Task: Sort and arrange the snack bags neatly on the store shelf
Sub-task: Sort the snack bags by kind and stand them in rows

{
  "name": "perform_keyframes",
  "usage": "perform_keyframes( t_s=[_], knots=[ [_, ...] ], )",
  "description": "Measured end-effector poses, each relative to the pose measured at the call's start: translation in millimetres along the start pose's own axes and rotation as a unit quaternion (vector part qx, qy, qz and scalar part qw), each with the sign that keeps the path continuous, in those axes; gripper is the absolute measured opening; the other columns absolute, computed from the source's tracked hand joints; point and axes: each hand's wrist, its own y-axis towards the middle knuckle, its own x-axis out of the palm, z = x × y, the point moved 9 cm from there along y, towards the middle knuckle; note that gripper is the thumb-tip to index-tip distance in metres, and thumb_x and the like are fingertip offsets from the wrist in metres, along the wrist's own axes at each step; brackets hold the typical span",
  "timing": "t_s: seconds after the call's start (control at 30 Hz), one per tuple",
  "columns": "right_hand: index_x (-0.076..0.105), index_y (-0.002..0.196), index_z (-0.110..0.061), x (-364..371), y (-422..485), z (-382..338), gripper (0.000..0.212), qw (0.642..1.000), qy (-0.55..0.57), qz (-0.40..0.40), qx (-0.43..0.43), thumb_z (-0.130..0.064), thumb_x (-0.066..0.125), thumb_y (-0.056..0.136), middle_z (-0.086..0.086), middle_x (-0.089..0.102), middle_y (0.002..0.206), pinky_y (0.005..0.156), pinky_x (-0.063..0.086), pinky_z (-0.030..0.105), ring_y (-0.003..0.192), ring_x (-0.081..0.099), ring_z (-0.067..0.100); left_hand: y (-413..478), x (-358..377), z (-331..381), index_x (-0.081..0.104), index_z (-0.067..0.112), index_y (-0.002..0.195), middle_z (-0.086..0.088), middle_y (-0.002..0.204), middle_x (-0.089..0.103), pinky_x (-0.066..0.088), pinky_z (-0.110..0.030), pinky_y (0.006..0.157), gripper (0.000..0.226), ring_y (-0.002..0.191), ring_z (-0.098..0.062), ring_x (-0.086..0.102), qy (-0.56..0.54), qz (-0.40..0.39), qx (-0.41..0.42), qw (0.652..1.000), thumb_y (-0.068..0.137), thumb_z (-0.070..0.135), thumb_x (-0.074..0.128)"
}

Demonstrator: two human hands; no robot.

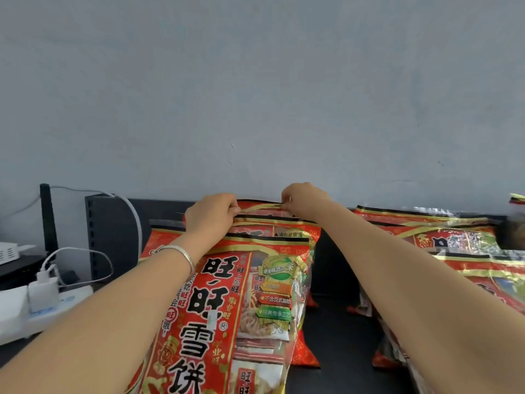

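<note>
Pinching the rearmost bag's top edge (pixel 260 205), your left hand (pixel 211 213) and right hand (pixel 305 201) close on it. Three bags stack here; perhaps three more sit right (pixel 443 237), blurred and cut off.

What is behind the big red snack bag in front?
Behind the front bag stand more red bags; both hands pinch the top edge of the rearmost bag. Their lower parts are covered, so the count is unclear.

Two bare hands show, the left hand (pixel 211 213) and the right hand (pixel 305 201). At least six red-and-gold printed plastic snack bags (pixel 227 308) are visible in two groups; the overlap hides the exact number. One silver metal bracelet (pixel 181 255), one white plastic power strip (pixel 54 311), one white charger plug (pixel 42 291).
</note>
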Motion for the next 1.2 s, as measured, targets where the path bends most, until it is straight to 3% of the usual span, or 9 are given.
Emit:
perform_keyframes(
  t_s=[0.17,0.23,0.33,0.5,0.6,0.67,0.77,0.87,1.2],
  knots=[
    [0.063,0.110,-0.021,-8.7,-3.4,-10.4,0.024,0.999,0.026,0.040,0.003,-0.026,0.045,0.096,0.001,0.064,0.109,0.089,0.050,0.043,0.096,0.061,0.023,-2.3,-5.1,-6.2,0.061,0.025,0.103,0.006,0.100,0.066,0.047,-0.030,0.068,0.023,0.086,-0.015,0.060,-0.059,0.008,-0.003,0.998,0.097,0.036,0.043],
    [0.064,0.110,-0.017,-20.8,-7.2,-32.2,0.027,0.994,0.027,0.093,-0.044,-0.026,0.042,0.098,0.002,0.065,0.108,0.086,0.052,0.043,0.093,0.061,0.023,-6.6,-19.7,-13.5,0.060,0.023,0.107,0.005,0.103,0.067,0.049,-0.033,0.076,0.025,0.091,-0.017,0.061,-0.066,0.049,-0.002,0.997,0.098,0.036,0.041],
    [0.062,0.112,-0.018,-7.6,-15.4,-69.4,0.030,0.994,0.005,0.038,-0.099,-0.037,0.043,0.098,0.002,0.065,0.106,0.086,0.046,0.038,0.096,0.059,0.022,-17.8,-37.8,-40.7,0.060,0.025,0.113,0.003,0.116,0.063,0.045,-0.042,0.090,0.028,0.105,-0.021,0.059,-0.047,0.094,-0.028,0.994,0.096,0.041,0.043],
    [0.062,0.112,-0.017,15.9,-16.9,-82.6,0.024,0.998,-0.027,-0.004,-0.052,-0.028,0.048,0.097,0.004,0.064,0.106,0.068,0.043,0.032,0.091,0.061,0.025,-51.1,-27.6,-105.6,0.043,0.028,0.131,-0.006,0.139,0.041,0.037,-0.054,0.098,0.052,0.125,-0.032,0.043,-0.127,0.029,-0.158,0.979,0.086,0.052,0.055],
    [0.064,0.106,-0.017,14.0,-18.2,-80.4,0.019,0.998,-0.049,0.022,-0.027,-0.021,0.047,0.097,0.003,0.063,0.096,0.058,0.040,0.027,0.079,0.059,0.024,-78.4,-14.1,-117.8,0.031,0.023,0.141,-0.009,0.141,0.035,0.043,-0.044,0.097,0.070,0.121,-0.028,0.047,-0.333,-0.017,-0.217,0.918,0.084,0.044,0.064],
    [0.066,0.105,-0.019,7.8,-19.9,-78.5,0.020,0.997,-0.067,0.044,-0.009,-0.018,0.047,0.097,0.002,0.060,0.089,0.059,0.040,0.027,0.074,0.057,0.024,-99.4,-0.8,-116.7,0.027,0.021,0.143,-0.002,0.124,0.050,0.051,-0.038,0.077,0.075,0.099,-0.022,0.060,-0.466,-0.075,-0.273,0.838,0.082,0.038,0.067],
    [0.066,0.105,-0.019,2.8,-20.4,-76.7,0.021,0.994,-0.089,0.059,0.004,-0.016,0.048,0.096,0.001,0.058,0.085,0.058,0.037,0.027,0.071,0.055,0.024,-122.2,25.7,-108.6,0.047,0.012,0.126,-0.011,0.093,0.069,0.053,-0.037,0.063,0.055,0.075,-0.028,0.069,-0.592,-0.174,-0.343,0.708,0.081,0.036,0.069],
    [0.066,0.107,-0.021,1.4,-23.1,-77.5,0.022,0.992,-0.109,0.069,0.008,-0.016,0.048,0.096,0.001,0.059,0.086,0.062,0.038,0.028,0.072,0.055,0.024,-133.8,47.0,-95.8,0.058,0.008,0.107,-0.015,0.080,0.069,0.052,-0.035,0.059,0.034,0.066,-0.030,0.067,-0.623,-0.209,-0.395,0.642,0.089,0.036,0.061],
    [0.050,0.134,-0.021,-2.1,-43.3,-76.0,0.037,0.994,-0.059,0.092,-0.027,-0.031,0.041,0.099,0.006,0.054,0.128,0.094,0.042,0.046,0.113,0.055,0.029,-123.4,46.9,-95.0,0.053,0.008,0.082,-0.022,0.099,0.066,0.050,-0.047,0.087,0.032,0.085,-0.033,0.063,-0.568,-0.050,-0.376,0.730,0.100,0.032,0.041]
  ],
)
